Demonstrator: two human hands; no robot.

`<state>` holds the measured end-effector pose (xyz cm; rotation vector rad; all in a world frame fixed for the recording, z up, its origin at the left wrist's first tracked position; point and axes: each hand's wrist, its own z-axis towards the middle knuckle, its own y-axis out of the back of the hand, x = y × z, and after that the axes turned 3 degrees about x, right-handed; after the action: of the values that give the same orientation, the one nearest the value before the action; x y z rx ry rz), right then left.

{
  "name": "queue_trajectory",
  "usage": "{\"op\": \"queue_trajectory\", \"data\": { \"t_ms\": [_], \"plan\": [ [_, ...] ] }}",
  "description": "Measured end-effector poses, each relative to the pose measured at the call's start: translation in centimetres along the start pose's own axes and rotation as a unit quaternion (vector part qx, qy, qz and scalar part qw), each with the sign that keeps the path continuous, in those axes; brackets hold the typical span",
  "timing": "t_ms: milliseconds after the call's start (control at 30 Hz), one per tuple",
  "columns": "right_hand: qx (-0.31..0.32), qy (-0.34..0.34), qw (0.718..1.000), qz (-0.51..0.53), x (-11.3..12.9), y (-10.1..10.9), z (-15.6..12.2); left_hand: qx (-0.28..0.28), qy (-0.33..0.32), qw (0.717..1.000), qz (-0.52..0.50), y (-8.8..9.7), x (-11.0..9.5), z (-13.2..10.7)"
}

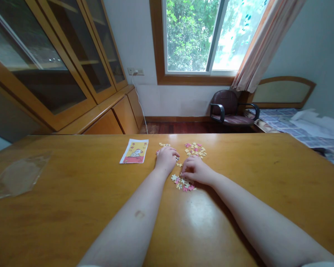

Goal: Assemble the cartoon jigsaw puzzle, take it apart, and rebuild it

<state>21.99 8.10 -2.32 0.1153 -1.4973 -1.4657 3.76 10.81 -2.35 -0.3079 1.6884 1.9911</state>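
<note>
My left hand lies palm down over a small group of puzzle pieces, its fingers stretched forward and partly covering them. My right hand is curled, thumb and fingertips together at a puzzle piece on the edge of a loose pile of pink, cream and pale puzzle pieces; the fingers partly hide that piece. A single yellow puzzle piece lies between the hands. Beyond my right hand is another pile of yellow and pink puzzle pieces. Left of my left hand lies a picture card with a white cartoon figure on yellow and pink.
The wooden table spans the foreground. A clear plastic bag lies flat at its left. Behind stand a glass-fronted cabinet, a dark armchair under the window, and a bed at the right.
</note>
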Motion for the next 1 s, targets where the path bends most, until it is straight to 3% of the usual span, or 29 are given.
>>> {"op": "queue_trajectory", "data": {
  "t_ms": [167, 267, 433, 567, 700, 833, 1000],
  "plan": [
    [-0.108, -0.042, 0.99, -0.076, -1.3, 0.1, -0.1, -0.003, -0.002, 1.0, -0.011, -0.4, 0.3, 0.1],
    [-0.091, -0.051, 0.987, -0.125, -1.4, 0.1, -0.3, 0.022, -0.029, 0.999, -0.017, -0.7, 0.4, 0.2],
    [-0.047, -0.023, 0.991, -0.122, -1.3, 0.2, -0.4, 0.035, -0.054, 0.998, -0.014, -0.9, 0.4, 0.2],
    [-0.06, -0.026, 0.992, -0.11, -1.6, 0.4, -0.4, 0.037, -0.051, 0.998, -0.003, -0.7, 0.0, -0.2],
    [-0.085, -0.06, 0.99, -0.098, -1.8, 0.6, -0.3, 0.088, -0.084, 0.992, 0.027, -0.8, -0.6, -0.8],
    [-0.054, -0.025, 0.994, -0.087, -1.7, 0.5, -0.3, 0.116, -0.033, 0.989, 0.082, -1.1, -0.5, -0.9],
    [0.004, 0.032, 0.998, -0.061, -1.4, 0.7, -0.4, 0.068, 0.069, 0.986, 0.139, -1.2, -0.1, -0.4]
  ]
}}
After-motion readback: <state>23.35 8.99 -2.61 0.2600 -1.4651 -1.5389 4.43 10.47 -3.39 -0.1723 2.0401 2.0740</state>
